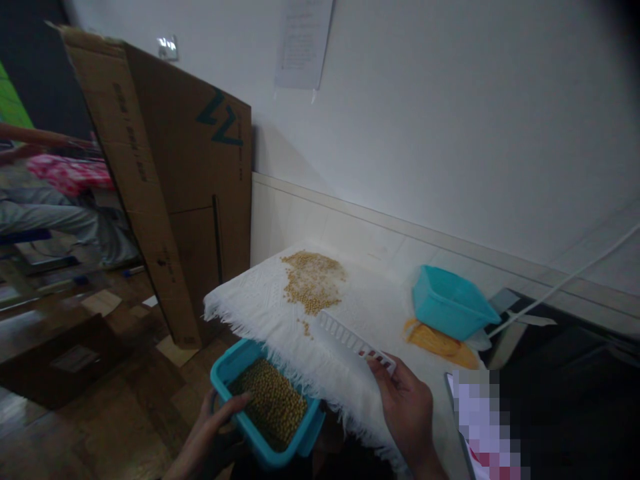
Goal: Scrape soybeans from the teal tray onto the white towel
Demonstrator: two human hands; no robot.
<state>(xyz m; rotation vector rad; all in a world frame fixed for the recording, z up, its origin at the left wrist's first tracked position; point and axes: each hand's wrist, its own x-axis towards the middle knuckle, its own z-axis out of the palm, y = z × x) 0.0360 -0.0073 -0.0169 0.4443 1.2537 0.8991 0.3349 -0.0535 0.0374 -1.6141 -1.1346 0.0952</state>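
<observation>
My left hand (217,423) grips the near left rim of a teal plastic basin (263,445), its thumb over the edge. Yellow soybeans (277,400) lie inside this basin, which is held just below the table's fringed front edge. In my right hand (407,407) is a white slotted plastic strip (345,337), pinched at its near end. Its far end reaches towards a spread of soybeans (313,287) on the white tablecloth (260,293). A few loose beans lie between the strip and the fringe.
A second teal basin (450,310) stands at the table's right, beside a yellow-orange cloth (440,345). A tall cardboard box (200,167) rises at the left, with a seated person (65,213) beyond it. A white wall borders the back; a pale cable (565,280) slants at the right.
</observation>
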